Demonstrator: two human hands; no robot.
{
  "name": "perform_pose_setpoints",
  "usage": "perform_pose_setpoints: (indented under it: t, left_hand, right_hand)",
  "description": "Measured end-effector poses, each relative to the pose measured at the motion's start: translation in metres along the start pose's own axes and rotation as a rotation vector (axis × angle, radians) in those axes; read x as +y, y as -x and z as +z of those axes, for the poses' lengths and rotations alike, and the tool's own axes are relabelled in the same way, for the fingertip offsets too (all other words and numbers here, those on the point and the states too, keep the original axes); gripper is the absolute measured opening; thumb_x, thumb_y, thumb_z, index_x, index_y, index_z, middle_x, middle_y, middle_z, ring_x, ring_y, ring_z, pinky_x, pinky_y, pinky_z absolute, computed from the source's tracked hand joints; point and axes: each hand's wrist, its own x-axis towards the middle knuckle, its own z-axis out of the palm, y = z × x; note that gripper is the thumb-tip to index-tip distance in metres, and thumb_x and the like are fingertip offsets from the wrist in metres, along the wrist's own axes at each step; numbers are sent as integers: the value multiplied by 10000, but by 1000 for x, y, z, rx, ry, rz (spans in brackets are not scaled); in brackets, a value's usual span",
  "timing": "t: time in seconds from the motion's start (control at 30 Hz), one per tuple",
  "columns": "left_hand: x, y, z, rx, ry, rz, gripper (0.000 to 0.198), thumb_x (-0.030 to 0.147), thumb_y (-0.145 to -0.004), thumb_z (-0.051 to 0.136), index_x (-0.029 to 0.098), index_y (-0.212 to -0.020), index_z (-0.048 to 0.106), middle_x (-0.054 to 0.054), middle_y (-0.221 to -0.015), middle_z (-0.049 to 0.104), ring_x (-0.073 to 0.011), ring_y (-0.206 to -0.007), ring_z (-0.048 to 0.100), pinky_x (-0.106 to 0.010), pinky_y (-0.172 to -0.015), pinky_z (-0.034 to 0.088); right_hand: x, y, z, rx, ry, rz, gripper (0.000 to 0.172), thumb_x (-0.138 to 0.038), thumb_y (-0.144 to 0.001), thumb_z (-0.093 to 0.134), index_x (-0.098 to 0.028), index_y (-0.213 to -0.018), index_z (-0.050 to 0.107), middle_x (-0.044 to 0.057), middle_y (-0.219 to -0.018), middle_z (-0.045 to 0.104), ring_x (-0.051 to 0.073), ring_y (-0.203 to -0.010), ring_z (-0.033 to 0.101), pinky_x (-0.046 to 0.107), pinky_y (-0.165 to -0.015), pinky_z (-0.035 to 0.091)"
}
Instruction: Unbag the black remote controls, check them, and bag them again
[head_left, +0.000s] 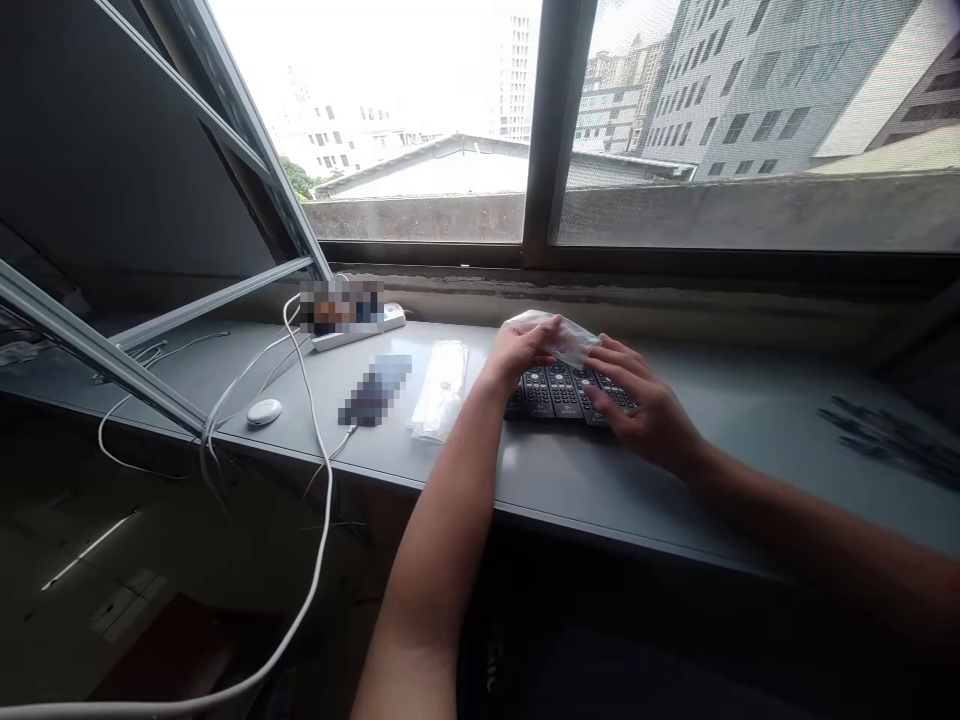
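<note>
The left hand (519, 352) has its grip closed on one thin, clear plastic bag (568, 341), above at least four oblong black remotes (561, 393) on the surface (555, 480); half-spread right hand (646, 402) touches the bag, its hold I cannot tell.

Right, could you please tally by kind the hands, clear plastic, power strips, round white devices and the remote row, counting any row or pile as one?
Hands (left hand, right hand): 2
Clear plastic (held piece, tabletop pile): 2
Power strip: 1
Round white device: 1
Row of remotes: 1
Total: 7

The remotes (561, 398) are black, the bag (574, 346) whitish.
</note>
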Motion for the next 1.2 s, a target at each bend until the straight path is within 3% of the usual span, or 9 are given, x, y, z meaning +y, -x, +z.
perform_pose_setpoints:
  t: [0.27,0.33,0.4,0.5,0.73,0.83,1.03,1.2]
  left_hand:
    - [3,11,4,-271,-45,-60,485,587,-871,973,195,-1132,858,-127,-1111,863,-215,-956,798,-322,-887,625]
    - [3,9,6,-233,-30,-78,476,621,-911,928,191,-1101,851,-121,-1064,853,-210,-905,781,-312,-826,623]
    - [2,3,6,-122,8,-70,487,660,-954,863,188,-1069,845,-105,-978,828,-187,-802,742,-288,-717,597]
    - [-1,-5,4,-19,42,-16,478,647,-1002,778,183,-1087,855,-81,-878,783,-139,-645,632,-250,-549,496]
    - [-7,-5,2,-218,-33,-7,451,570,-1007,733,194,-1202,890,-100,-1045,854,-142,-650,625,-247,-507,429]
    - [-7,-9,-1,-93,20,-22,457,569,-1048,699,169,-1162,888,-126,-1091,865,-138,-670,655,-231,-473,383]
    - [2,-11,-9,260,164,-33,375,378,-1144,565,144,-1142,858,-140,-1262,871,-140,-798,769,-183,-460,378]
    - [10,-7,-9,393,305,-7,419,384,-1194,484,147,-1241,826,-139,-1228,876,-158,-841,815,-175,-433,346]
  right_hand:
    - [4,1,-1,-18,10,9,452,-304,-1091,767,-407,-1530,804,68,-1642,713,436,-1676,501,756,-1329,470]
    - [2,0,-2,-17,2,9,444,-297,-1089,773,-416,-1515,810,58,-1645,713,431,-1686,488,757,-1329,467]
    - [1,-2,-3,-16,-5,8,406,-289,-1089,774,-396,-1475,834,66,-1638,719,433,-1682,495,756,-1328,466]
    - [0,-3,-3,-18,-17,2,374,-285,-1085,777,-357,-1445,847,85,-1621,731,435,-1660,526,738,-1327,479]
    - [5,-3,1,-108,1,2,601,-324,-1072,804,-382,-1660,695,84,-1714,662,419,-1738,410,722,-1342,470]
    - [6,-2,0,-113,1,1,534,-308,-1078,800,-388,-1604,749,68,-1710,668,395,-1745,403,697,-1351,471]
    - [5,-2,-3,-139,-15,29,425,-301,-1101,767,-369,-1518,819,49,-1684,693,387,-1751,392,681,-1371,446]
    - [0,-4,-5,-168,-36,40,445,-298,-1101,766,-368,-1539,806,47,-1688,690,383,-1753,390,647,-1381,445]
